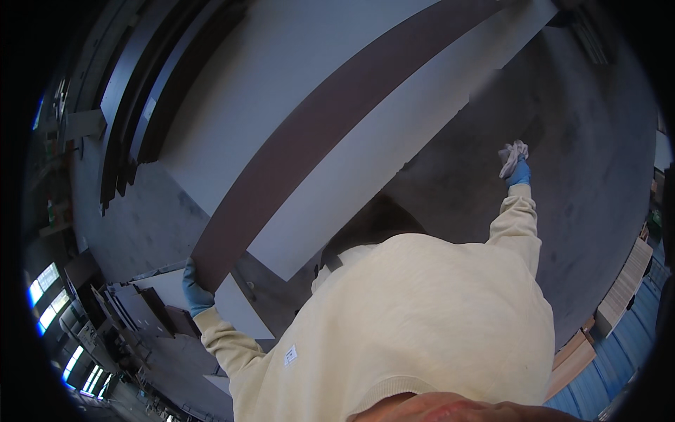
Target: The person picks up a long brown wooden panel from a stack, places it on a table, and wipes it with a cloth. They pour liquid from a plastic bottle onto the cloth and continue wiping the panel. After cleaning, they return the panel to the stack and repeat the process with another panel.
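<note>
A long, narrow dark-brown board runs from the near left up to the far right, bowed by the lens. My left hand, in a blue glove, is closed around the near end of this board at its left edge. Well off to the right, my right hand, also gloved in blue, is closed on a crumpled whitish rag. That arm reaches out over the grey floor, apart from the board. Beneath the board lies a wide, pale panel, showing on both sides of it.
Several long dark boards are stacked at the far left. More panels stand at the lower left, close to my left hand. Grey concrete floor stretches to the right. Blue corrugated sheeting and wooden pieces line the right rim.
</note>
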Motion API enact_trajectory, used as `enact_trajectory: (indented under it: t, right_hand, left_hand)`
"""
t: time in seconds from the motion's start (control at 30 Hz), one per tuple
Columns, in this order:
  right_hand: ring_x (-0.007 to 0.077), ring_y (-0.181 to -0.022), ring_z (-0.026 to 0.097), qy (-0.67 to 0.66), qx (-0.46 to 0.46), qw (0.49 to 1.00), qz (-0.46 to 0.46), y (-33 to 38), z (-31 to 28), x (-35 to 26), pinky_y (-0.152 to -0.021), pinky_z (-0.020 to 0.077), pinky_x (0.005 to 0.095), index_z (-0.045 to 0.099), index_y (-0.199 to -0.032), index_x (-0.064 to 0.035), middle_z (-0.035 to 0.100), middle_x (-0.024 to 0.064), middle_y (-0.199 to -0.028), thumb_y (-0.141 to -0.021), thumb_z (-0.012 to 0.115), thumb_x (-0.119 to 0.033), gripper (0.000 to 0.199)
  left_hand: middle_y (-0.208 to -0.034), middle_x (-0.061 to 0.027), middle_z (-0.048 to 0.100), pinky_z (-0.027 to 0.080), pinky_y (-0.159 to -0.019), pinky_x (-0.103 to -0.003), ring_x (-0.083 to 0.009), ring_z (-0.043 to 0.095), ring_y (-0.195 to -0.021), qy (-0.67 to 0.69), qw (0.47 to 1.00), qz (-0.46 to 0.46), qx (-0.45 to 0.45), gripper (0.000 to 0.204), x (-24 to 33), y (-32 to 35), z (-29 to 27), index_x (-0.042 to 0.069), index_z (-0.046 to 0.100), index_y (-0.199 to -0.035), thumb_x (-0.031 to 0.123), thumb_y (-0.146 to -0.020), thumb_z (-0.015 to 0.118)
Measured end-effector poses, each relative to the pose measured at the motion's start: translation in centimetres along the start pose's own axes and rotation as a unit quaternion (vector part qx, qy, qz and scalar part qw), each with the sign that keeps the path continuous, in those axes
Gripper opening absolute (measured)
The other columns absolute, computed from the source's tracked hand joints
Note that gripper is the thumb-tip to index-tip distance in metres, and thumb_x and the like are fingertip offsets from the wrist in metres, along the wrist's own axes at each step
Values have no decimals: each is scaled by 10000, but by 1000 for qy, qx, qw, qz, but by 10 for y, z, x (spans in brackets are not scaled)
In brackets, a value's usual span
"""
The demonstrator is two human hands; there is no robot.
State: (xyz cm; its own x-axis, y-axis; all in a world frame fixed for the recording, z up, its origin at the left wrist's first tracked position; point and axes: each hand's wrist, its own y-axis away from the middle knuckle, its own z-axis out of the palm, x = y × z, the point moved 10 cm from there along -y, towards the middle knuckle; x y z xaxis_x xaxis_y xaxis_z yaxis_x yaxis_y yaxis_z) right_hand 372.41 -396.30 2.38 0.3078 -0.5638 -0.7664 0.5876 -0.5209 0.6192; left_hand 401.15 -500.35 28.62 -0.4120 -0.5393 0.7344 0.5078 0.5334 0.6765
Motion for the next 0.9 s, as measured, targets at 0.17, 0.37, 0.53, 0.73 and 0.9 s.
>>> enact_trajectory:
  t: [0.17,0.37,0.53,0.73,0.9]
  right_hand:
    - [225,-1334,601,-124,-186,973,53,114,115,31,-1176,453,367,616,-1463,-107,641,38,-1471,-1101,562,-459,507]
    - [134,-1000,636,215,-230,935,-163,244,244,36,-892,527,303,675,-1361,-34,724,60,-1158,-1097,606,-411,466]
    - [377,-1053,712,353,-283,784,-426,370,343,59,-927,554,411,647,-1354,-3,720,238,-1177,-1074,611,-367,460]
    - [408,-1484,443,570,-359,475,-566,460,417,150,-1226,316,600,610,-1431,-87,479,222,-1592,-892,768,-351,621]
    - [376,-1572,317,512,-537,363,-563,485,428,198,-1283,226,593,557,-1496,-124,395,176,-1667,-790,843,-478,840]
  left_hand:
    - [-1396,-132,694,540,-1085,-487,-315,669,-1253,86,989,-110,-39,440,-107,-30,-48,54,674,-1368,333,-1029,703]
    - [-1420,-92,695,503,-1134,-484,-319,660,-1269,75,995,-67,23,495,-184,-74,-117,77,670,-1400,384,-1014,715]
    - [-1385,-164,684,521,-1090,-483,-353,662,-1251,-131,975,-30,175,546,-168,-78,-145,97,657,-1402,323,-926,800]
    - [-1550,-323,501,425,-1183,-513,-461,470,-1458,-590,691,322,265,730,-77,-17,43,-10,555,-1490,365,-903,776]
    - [-1651,-282,399,286,-1232,-633,-471,350,-1540,-568,679,456,89,740,-117,-11,239,57,502,-1562,494,-983,647]
